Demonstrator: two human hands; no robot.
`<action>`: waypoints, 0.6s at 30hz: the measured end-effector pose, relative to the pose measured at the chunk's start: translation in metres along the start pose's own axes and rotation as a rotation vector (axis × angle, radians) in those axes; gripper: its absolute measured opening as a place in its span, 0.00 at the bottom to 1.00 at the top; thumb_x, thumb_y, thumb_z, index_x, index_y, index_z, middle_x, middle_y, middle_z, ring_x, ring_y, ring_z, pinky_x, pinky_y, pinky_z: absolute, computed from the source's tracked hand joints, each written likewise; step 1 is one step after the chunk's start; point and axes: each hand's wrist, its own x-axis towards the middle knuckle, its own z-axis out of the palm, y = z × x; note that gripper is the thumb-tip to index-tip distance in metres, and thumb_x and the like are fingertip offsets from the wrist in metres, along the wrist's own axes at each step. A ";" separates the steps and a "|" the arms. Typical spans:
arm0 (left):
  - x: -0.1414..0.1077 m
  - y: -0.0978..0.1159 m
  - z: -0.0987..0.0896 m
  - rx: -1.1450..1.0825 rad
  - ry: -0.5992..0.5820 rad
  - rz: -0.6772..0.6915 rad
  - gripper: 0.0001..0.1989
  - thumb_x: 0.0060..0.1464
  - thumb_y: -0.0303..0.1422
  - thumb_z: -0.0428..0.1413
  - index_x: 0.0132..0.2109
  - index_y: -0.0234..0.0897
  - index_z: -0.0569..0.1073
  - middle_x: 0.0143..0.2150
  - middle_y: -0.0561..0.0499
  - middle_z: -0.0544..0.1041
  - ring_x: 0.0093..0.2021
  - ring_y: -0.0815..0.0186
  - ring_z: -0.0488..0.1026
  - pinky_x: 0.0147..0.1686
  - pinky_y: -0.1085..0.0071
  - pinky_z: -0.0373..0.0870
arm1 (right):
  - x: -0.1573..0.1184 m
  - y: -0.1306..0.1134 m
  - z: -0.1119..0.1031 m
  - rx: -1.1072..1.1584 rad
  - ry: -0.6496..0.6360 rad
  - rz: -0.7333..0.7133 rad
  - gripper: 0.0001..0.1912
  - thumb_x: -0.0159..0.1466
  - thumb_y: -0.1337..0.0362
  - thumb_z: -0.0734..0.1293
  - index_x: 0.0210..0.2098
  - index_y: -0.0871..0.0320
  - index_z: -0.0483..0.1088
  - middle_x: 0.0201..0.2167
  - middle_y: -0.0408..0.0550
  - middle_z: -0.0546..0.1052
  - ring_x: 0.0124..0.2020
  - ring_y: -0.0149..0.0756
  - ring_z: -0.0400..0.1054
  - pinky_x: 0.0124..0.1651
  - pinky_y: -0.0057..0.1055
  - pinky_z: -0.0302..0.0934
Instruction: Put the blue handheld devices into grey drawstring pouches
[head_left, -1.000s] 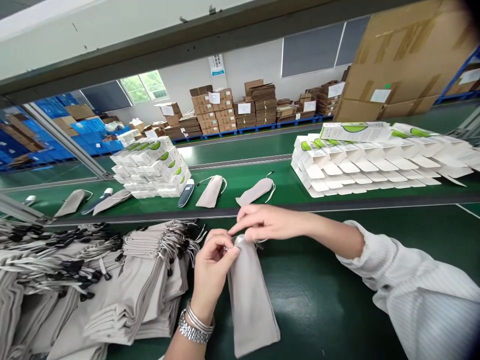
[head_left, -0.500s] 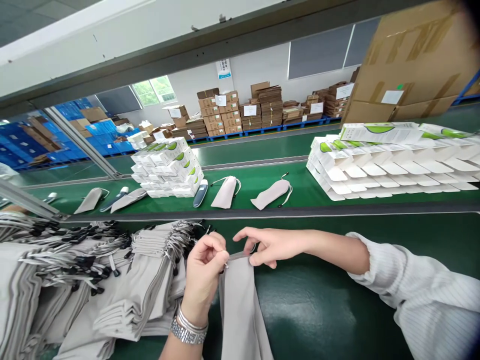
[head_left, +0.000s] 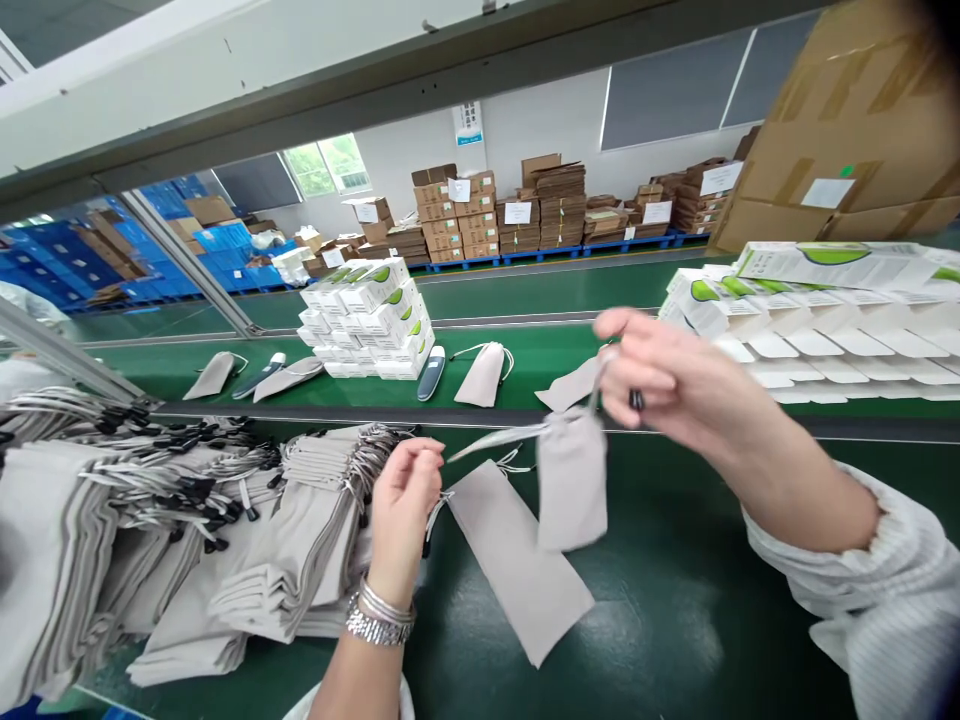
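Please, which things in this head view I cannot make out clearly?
Head view:
The right hand is blurred by motion, so its grip on the hanging pouch cannot be told.
The small dark thing at its fingers is too blurred to name.
The large carton is cut off by the top right edge.
Labels on the far cartons are too small to read.

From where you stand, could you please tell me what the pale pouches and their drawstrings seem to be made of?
The flat pouch looks like a soft microfibre or suede-like fabric, matte with no sheen; the hanging pouch sags the same way. The drawstring looks like thin pale woven cord, though it is too fine to be sure.
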 end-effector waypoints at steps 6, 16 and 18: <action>-0.001 -0.033 -0.005 0.877 -0.263 0.063 0.06 0.49 0.24 0.56 0.36 0.38 0.73 0.36 0.52 0.69 0.32 0.67 0.65 0.35 0.69 0.61 | 0.070 0.022 -0.014 -0.474 0.344 -0.367 0.16 0.66 0.63 0.61 0.53 0.50 0.59 0.30 0.39 0.67 0.23 0.25 0.58 0.36 0.30 0.64; -0.010 -0.037 0.005 1.080 -0.280 0.252 0.09 0.50 0.19 0.52 0.33 0.39 0.66 0.35 0.52 0.68 0.39 0.63 0.66 0.38 0.67 0.59 | 0.197 0.172 0.062 -1.224 -0.064 0.326 0.27 0.60 0.50 0.67 0.52 0.59 0.64 0.49 0.58 0.75 0.49 0.51 0.71 0.45 0.37 0.62; -0.012 -0.038 0.007 1.132 -0.298 0.298 0.09 0.53 0.20 0.51 0.33 0.39 0.66 0.34 0.52 0.70 0.39 0.63 0.66 0.39 0.65 0.58 | 0.211 0.191 0.073 -1.234 -0.012 0.396 0.32 0.57 0.46 0.68 0.53 0.62 0.63 0.51 0.63 0.73 0.52 0.56 0.69 0.47 0.41 0.63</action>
